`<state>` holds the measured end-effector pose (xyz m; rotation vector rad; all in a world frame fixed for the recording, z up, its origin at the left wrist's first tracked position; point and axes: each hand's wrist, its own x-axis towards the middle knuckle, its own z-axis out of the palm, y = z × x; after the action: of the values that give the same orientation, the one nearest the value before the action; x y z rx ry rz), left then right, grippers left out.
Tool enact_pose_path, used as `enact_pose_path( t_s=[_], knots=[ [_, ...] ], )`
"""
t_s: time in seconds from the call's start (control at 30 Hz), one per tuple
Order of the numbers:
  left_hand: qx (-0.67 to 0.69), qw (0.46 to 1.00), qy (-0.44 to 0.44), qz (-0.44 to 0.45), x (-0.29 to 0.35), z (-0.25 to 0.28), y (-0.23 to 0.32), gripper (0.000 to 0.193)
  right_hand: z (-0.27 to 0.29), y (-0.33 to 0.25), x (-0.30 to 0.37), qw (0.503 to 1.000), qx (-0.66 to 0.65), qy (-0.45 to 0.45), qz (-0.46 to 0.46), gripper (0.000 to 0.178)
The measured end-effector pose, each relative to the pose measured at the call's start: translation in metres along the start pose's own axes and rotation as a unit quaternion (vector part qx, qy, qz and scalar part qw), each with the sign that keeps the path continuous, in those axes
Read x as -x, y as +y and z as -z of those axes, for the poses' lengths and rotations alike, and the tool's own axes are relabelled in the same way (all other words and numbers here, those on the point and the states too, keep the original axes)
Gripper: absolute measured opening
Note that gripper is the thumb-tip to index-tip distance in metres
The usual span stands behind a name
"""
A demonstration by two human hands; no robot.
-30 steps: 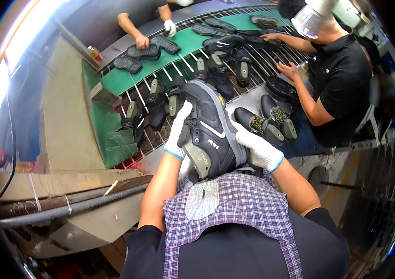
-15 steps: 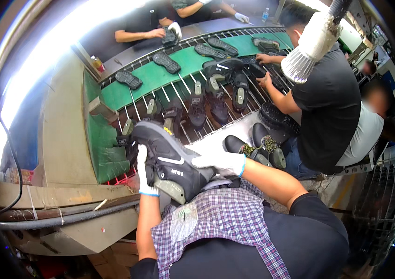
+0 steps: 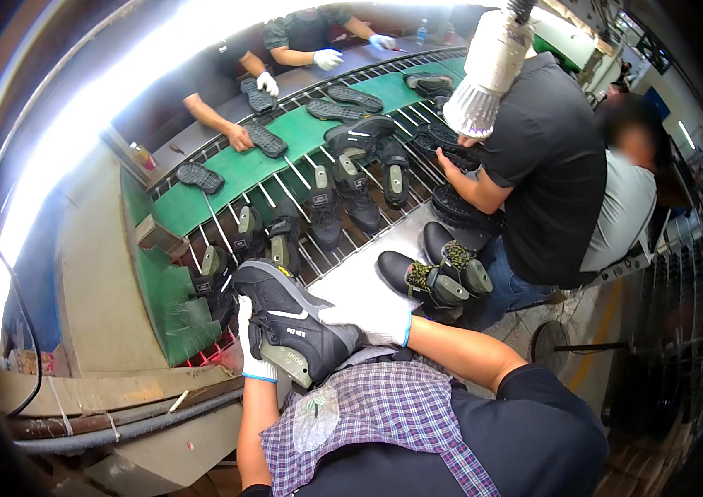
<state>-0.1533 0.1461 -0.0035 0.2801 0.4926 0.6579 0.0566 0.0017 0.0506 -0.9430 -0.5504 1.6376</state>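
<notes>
Both my hands, in white knit gloves with blue cuffs, hold a black shoe (image 3: 292,325) with a grey sole and a white stripe, tilted before my chest. A grey-green shoe last (image 3: 284,358) fills its ankle opening. My left hand (image 3: 252,349) is wrapped round the shoe's left side, its fingers partly hidden behind it. Across the sole lies my right hand (image 3: 370,318), closed on its right edge. Just beyond the shoe, several black shoes on lasts, one of them a low shoe (image 3: 324,217), lie on a rack of metal rods (image 3: 306,263).
Several black soles (image 3: 201,177) lie on a green belt (image 3: 171,192) farther off. A co-worker in a dark shirt (image 3: 546,157) sits at the right, handling soles. Others work beyond the belt. A white bulb lamp (image 3: 484,79) hangs overhead. Black shoes with patterned laces (image 3: 409,273) stand right.
My view has shifted, moving the scene leftward. Both hands keep hold of the shoe. Beyond the belt, a co-worker's bare hand has come down to a sole on it.
</notes>
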Motion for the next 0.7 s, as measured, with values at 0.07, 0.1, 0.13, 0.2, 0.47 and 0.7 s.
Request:
enact_pose_path(
  t_s=[0.07,0.1,0.13,0.2,0.47,0.7],
  knots=[
    [0.006,1.000,-0.007,0.007,-0.005,-0.003,-0.008,0.061,0.007,0.016,0.004,0.995,0.064,0.045,0.058,0.067],
    [0.016,0.999,-0.013,0.024,-0.008,-0.003,-0.011,0.061,0.010,0.023,0.007,0.990,0.095,0.067,0.084,0.068],
    [0.026,0.999,-0.019,0.041,-0.013,-0.003,-0.016,0.061,0.013,0.029,0.012,0.992,0.064,0.081,0.075,0.068],
    [0.010,0.998,-0.011,0.069,-0.012,-0.005,-0.025,0.064,0.001,0.026,0.025,0.993,-0.003,0.108,0.051,0.068],
    [-0.005,0.989,-0.065,0.132,-0.023,-0.004,-0.032,0.075,-0.002,0.045,0.044,0.987,-0.093,0.134,0.002,0.057],
    [-0.053,0.982,0.120,0.135,0.017,0.053,-0.055,0.061,-0.006,0.063,0.038,0.983,-0.080,0.166,-0.029,0.058]
  ],
)
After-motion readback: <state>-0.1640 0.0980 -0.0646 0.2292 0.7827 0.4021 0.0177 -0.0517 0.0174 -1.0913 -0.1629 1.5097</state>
